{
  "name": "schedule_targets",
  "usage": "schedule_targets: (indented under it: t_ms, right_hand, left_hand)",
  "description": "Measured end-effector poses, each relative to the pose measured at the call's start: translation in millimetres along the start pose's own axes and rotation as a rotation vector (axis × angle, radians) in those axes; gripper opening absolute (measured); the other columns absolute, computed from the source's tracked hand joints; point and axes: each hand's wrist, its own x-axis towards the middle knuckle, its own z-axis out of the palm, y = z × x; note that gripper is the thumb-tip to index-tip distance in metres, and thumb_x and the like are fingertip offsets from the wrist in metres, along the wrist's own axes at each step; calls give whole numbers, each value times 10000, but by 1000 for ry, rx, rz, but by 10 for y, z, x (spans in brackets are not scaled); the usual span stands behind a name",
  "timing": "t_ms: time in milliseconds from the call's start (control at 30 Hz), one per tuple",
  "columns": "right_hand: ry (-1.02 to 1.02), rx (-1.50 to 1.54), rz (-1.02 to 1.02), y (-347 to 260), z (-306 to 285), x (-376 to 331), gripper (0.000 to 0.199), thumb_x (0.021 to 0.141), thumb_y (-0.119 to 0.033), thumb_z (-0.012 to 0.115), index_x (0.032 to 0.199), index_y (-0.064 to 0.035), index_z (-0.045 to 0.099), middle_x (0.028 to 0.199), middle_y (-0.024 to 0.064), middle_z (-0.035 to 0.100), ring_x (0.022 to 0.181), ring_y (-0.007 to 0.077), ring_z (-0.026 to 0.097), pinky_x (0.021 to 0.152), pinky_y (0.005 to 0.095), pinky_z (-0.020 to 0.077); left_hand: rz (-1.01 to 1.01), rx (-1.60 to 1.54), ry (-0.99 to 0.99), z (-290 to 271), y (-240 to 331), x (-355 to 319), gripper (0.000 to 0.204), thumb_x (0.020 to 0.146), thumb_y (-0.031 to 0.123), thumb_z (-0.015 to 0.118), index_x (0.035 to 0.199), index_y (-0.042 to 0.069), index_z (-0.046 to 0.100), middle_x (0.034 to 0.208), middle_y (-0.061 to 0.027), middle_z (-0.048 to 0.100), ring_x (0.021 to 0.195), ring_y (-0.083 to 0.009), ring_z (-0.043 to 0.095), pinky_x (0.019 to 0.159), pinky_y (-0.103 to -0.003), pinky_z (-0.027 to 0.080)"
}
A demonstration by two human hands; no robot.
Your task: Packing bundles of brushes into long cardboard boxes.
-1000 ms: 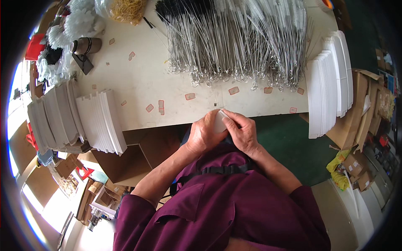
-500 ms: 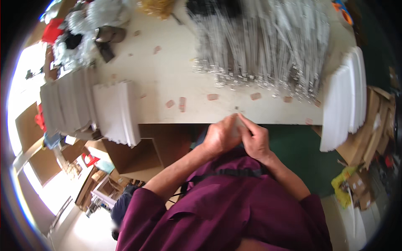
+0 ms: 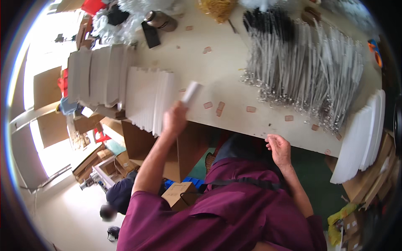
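- White piece (image 3: 192,94): flat, narrow, smooth, looks like paper or thin card. Slightly blurred. It's over the tabletop (image 3: 226,75), tilted, just right of the nearest white stack; can't tell if it touches the surface.
- Left hand (image 3: 175,119): fingers closed around the lower end of the white piece, upper end sticking out free. Individual fingers too blurred to separate.
- Right hand (image 3: 279,148): at the tabletop's front edge, well apart from the left. Fingers loosely curled, slightly parted, released. Can't tell if the fingertips touch the edge.
- Tabletop: pale, matte, scuffed, dotted with small red-edged rectangles (image 3: 251,109).
- Near white stack (image 3: 144,98): thin flat pieces standing side by side, uneven ends. Second white stack (image 3: 98,77) directly left of it.
- Wire brushes (image 3: 301,71): big spread of slim shiny metal stems, looped ends toward the person; some bristles black, others clear or whitish.
- Right white stack (image 3: 362,138): curved-looking in the fisheye, at the tabletop's right end.
- Far side: brownish metallic flask (image 3: 162,21), flat black object (image 3: 150,35) beside it, tangled yellow bands (image 3: 217,8).
- Maroon woven garment (image 3: 197,221) on the person, dark strap across it.
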Motion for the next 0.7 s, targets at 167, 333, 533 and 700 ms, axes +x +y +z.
schedule_targets:
  t_ms: [167,333,533,700]
  right_hand:
    - [126,-253,-198,39,-150,-52,183,991,-173,634,1026,-9,706,832,143,742,746,228,738,667,342,568]
    - [378,-412,-292,-41,-544,-188,145,954,-154,648,986,-18,687,846,188,712,768,357,714,672,399,559]
    - [820,-704,-188,39,-1698,-398,222,879,-158,711,1063,-43,661,978,158,706,858,344,684,787,429,554]
    - [964,-1235,6,65,-2583,-667,701,804,-157,803,1407,-36,466,1379,176,503,1277,368,479,1101,470,383]
  left_hand:
    - [17,188,31,35,-782,507,279,977,318,593,914,46,594,857,-232,669,827,-452,663,689,-531,530]
    - [-82,368,155,117,-1142,667,797,847,402,775,1427,-42,456,1193,-296,664,1077,-458,657,907,-511,524]
    - [51,341,199,-77,-574,488,461,863,292,781,1120,7,526,861,-263,676,848,-471,680,709,-541,524]
    - [260,-2,-136,82,495,167,230,892,177,744,996,40,591,781,-191,639,678,-386,654,616,-480,510]
